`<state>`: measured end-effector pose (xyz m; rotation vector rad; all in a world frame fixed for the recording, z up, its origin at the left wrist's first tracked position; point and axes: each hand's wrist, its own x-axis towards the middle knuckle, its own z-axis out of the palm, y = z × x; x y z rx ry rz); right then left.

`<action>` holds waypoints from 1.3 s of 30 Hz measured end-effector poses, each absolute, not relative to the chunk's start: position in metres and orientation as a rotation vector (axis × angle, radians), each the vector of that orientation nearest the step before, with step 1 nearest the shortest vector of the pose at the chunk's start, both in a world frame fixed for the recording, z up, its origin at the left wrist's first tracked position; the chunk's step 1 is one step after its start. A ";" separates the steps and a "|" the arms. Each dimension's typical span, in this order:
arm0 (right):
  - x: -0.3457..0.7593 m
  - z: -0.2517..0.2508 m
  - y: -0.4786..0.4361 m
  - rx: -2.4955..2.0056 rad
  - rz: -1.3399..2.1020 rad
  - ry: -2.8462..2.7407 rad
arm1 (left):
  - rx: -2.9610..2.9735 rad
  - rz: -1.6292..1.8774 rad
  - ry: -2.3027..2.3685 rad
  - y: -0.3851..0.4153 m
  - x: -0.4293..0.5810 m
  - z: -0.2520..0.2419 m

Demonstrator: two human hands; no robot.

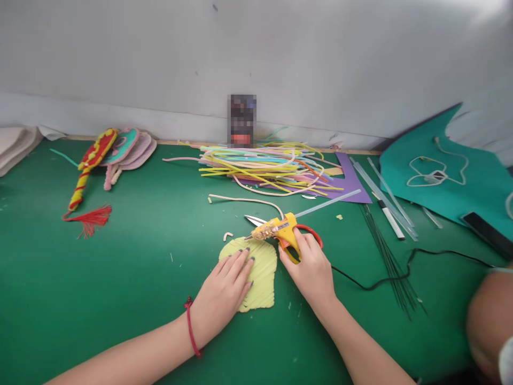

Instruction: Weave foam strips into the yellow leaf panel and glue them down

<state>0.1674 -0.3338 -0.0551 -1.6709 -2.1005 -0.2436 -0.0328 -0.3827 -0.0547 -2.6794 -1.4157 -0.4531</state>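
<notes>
My left hand (226, 286) lies flat with fingers stretched out on a pale yellow fan-shaped piece (262, 267) made of glued strips, pressing it to the green table (120, 267). My right hand (308, 264) is closed round the handle of a yellow glue gun (278, 230), whose nozzle points left over the top edge of the yellow piece. A clear glue stick (328, 203) sticks out of the gun's back. Red-handled scissors (260, 220) lie just behind the gun.
A heap of coloured strips (272, 166) lies on purple sheet at the back. Finished fans and a red tassel (108, 155) sit at back left. Glue sticks, thin wires (390, 262), teal felt (449, 166) and a black cord are at right. Another person's arm (487, 321) shows at lower right.
</notes>
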 end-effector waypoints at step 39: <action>0.163 -0.050 -0.334 -1.619 -0.350 -2.121 | -2.683 -0.469 -1.437 -0.383 -0.032 -0.055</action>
